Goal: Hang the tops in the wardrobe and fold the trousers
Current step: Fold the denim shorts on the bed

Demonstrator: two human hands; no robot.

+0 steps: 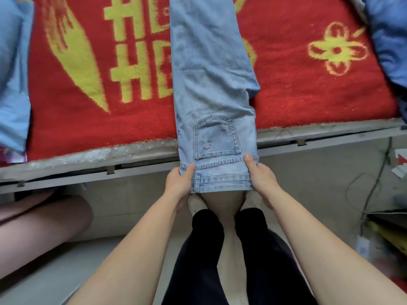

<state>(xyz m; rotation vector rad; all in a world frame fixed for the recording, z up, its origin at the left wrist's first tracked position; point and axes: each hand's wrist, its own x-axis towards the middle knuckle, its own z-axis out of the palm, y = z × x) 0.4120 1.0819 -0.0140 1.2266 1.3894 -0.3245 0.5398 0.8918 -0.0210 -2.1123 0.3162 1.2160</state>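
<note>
Both hands grip the jeans' waistband.
The light-blue jeans lie lengthwise across the red blanket, waistband overhanging the bed edge, pinched by left hand and right hand.

We read big yellow letters on the red blanket: two rows, each starting "H", the rest hidden under the jeans.
</note>
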